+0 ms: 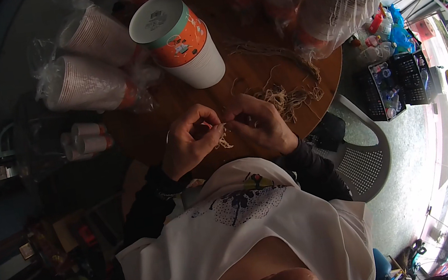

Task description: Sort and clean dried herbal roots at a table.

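Close together over the near edge of a round wooden table, both my hands work at a small bit of pale string. Thumb and forefinger of my left hand are pinched on it, and a frayed, curled end dangles below. My right hand meets it from the other side, its fingers also pinched; the part between those fingertips is mostly hidden. A loose tangle of beige string lies just beyond my right hand. Past my hands stands an upside-down stack of paper cups, orange and green over white.
Plastic-wrapped cup stacks lie at the far left and far right. Smaller white cups sit at the left. Right of the table are a grey perforated chair and black crates with bottles.
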{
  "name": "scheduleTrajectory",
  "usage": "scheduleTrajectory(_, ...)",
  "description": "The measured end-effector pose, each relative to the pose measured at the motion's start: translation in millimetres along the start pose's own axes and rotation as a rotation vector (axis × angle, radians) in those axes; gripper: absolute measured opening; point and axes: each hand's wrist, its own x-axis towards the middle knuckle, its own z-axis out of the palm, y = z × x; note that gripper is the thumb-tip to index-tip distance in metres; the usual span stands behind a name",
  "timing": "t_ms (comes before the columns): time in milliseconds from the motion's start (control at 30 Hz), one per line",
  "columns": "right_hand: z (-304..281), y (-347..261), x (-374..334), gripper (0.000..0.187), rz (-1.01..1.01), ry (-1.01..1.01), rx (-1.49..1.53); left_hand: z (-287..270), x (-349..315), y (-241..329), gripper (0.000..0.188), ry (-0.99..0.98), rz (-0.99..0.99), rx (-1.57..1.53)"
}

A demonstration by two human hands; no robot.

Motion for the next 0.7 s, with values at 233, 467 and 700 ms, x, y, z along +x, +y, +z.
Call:
scheduleTrajectory(233,-7.2,7.1,2.6,0.010,-0.099,0.306,-0.164,-5.3,-3.2,-6.6,0.009,-0.069,-0.103,-0.198)
scheduleTrajectory(467,-3.9,3.4,2.2,0.010,-0.093,0.185,-0.124,-1.5,2.6,5.2,0.020,-0.085,-0.207,-0.324)
scheduleTrajectory(700,-10.8,17.5,2.9,0.011,-0.069,0.289,-0.346,-15.2,5.4,-7.3,0.025,-0.094,-0.280,-0.592)
